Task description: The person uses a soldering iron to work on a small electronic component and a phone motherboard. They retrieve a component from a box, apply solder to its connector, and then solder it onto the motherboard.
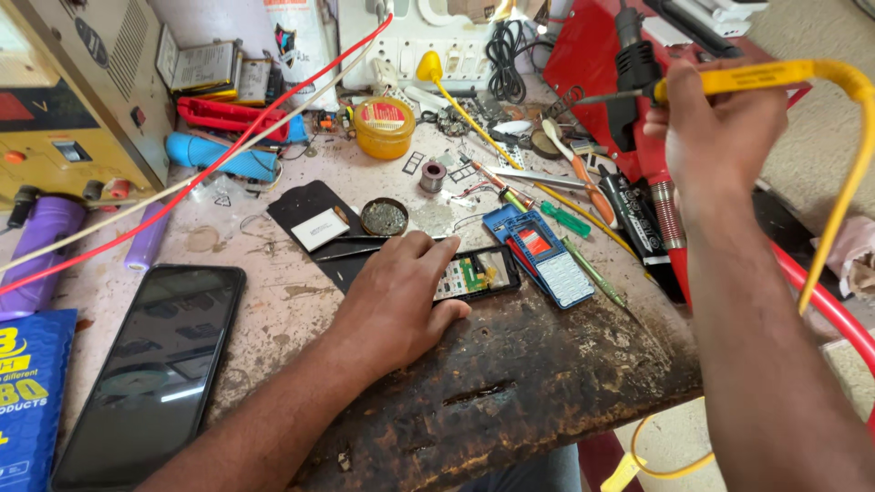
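My left hand [394, 296] rests palm down on the workbench, its fingers pressing on an opened small phone [478, 273] with its circuit board showing. My right hand [720, 128] is raised at the upper right, closed around a yellow-handled soldering iron [756, 77] whose tip points left toward a red stand [602, 55]. Its yellow cord [843, 191] loops down past my forearm. A blue keypad phone shell [547, 255] lies just right of the opened phone. Tweezers [360, 251] lie by my left fingers.
A black smartphone [150, 364] lies at the front left beside a blue packet [27, 392]. A power supply [73, 100] stands at the back left with a red wire [228, 150]. A yellow flux tin [384, 128], solder spool [432, 176], screwdrivers [570, 219] and several small parts crowd the back.
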